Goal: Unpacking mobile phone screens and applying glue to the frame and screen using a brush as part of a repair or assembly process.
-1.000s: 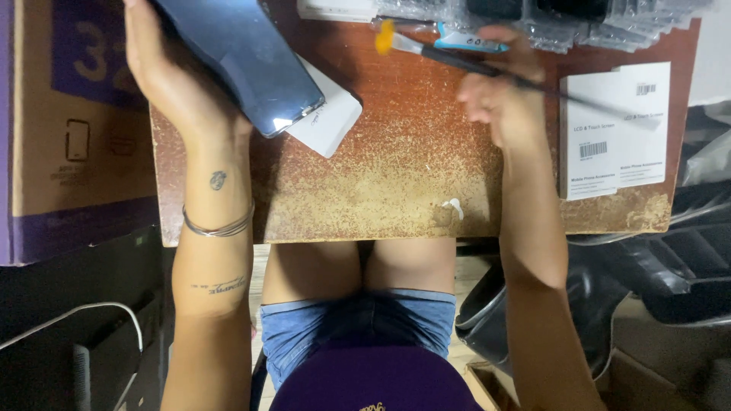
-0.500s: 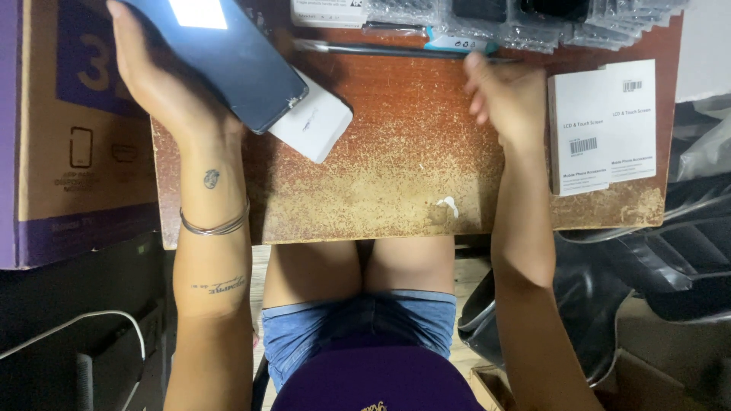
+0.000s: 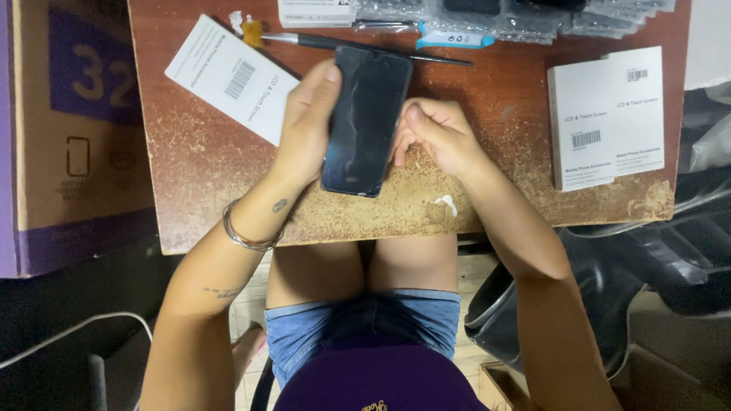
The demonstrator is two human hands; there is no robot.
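A dark smartphone [image 3: 365, 122] with a smudged black screen is held upright over the worn brown table [image 3: 205, 175]. My left hand [image 3: 304, 129] grips its left edge, thumb on the upper corner. My right hand [image 3: 434, 133] touches the phone's right edge with curled fingers. A thin dark tool with a yellow tip [image 3: 343, 43] lies on the table behind the phone, held by neither hand.
A white flat box [image 3: 228, 76] lies at the table's back left. Two white boxes [image 3: 605, 114] sit at the right. Clear plastic bags [image 3: 533, 19] line the far edge. A cardboard carton [image 3: 68, 129] stands left of the table; a dark bag [image 3: 601, 304] right.
My left hand brought the phone from the far left down to the table's middle, screen side now up. My right hand let go of the thin tool and moved to the phone.
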